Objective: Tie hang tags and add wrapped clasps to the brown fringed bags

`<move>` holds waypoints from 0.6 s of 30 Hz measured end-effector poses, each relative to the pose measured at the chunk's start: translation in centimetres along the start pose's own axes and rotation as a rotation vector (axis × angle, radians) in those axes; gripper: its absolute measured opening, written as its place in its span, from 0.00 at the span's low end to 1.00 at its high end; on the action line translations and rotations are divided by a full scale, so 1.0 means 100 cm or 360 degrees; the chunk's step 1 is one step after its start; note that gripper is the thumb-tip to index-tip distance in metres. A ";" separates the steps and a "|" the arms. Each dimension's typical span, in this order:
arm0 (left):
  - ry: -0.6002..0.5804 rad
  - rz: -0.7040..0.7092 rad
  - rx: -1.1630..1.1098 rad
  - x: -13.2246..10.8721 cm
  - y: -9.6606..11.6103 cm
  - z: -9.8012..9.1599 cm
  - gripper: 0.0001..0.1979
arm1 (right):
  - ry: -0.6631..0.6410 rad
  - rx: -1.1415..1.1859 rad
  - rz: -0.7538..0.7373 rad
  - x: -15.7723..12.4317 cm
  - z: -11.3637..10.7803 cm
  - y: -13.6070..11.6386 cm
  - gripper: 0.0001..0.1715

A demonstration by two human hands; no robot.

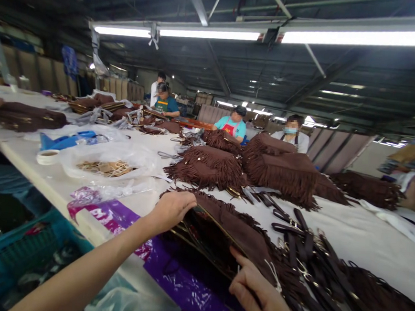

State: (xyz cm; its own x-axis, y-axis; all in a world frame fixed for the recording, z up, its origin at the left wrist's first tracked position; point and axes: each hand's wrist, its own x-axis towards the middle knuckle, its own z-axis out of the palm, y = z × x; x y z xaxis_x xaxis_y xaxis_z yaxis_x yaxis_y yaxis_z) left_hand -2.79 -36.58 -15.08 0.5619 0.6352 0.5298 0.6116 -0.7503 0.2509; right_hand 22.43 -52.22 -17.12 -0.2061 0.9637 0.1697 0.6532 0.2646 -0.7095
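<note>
A stack of brown suede fringed bags [230,229] lies at the near edge of a long white table [349,229]. My left hand [170,209] rests on the stack's left end, fingers curled over the edge of the top bag. My right hand [259,294] presses against the stack's near side, thumb on the brown suede, fingers bent around it. A purple plastic sheet [183,283] lies under the stack. Dark brown straps with metal buckles [304,249] lie just right of the stack.
More fringed bags [281,171] are piled mid-table. A clear plastic bag of tan pieces [106,166], a tape roll [47,156] and a blue plastic item [65,140] sit to the left. Three people work across the table, one stands behind. A teal crate [9,250] sits below left.
</note>
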 end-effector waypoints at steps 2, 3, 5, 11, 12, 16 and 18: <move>0.0178 0.0094 0.0075 -0.004 0.013 0.000 0.12 | 0.0052 0.0279 0.0069 0.000 -0.006 -0.001 0.18; 0.0212 0.0170 0.0106 -0.007 0.021 0.000 0.11 | 0.0089 0.0450 0.0079 0.001 -0.008 -0.001 0.19; 0.0080 0.0374 0.0127 -0.010 0.041 0.006 0.10 | 0.0197 0.0786 0.0047 0.004 -0.011 0.000 0.17; -0.0586 0.0627 -0.0045 -0.001 0.081 0.040 0.11 | 0.0438 0.1293 -0.0118 0.013 -0.013 -0.002 0.13; -0.0620 0.0568 -0.0071 0.003 0.083 0.044 0.15 | 0.0437 0.1292 -0.0114 0.013 -0.014 -0.002 0.12; -0.0636 0.0393 -0.0171 0.019 0.084 0.060 0.24 | 0.0383 0.1233 -0.0054 0.010 -0.017 0.005 0.12; -0.0650 0.0342 -0.0218 0.029 0.082 0.069 0.24 | 0.0373 0.1218 -0.0028 0.009 -0.020 0.010 0.12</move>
State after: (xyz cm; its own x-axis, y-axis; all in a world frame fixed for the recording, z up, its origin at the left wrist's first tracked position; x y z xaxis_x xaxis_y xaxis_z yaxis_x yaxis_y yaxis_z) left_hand 7.66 -39.66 -17.10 0.8571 0.4626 0.2266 0.3942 -0.8723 0.2893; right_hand 24.34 -50.99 -16.28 0.0021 0.9645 0.2641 -0.0475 0.2639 -0.9634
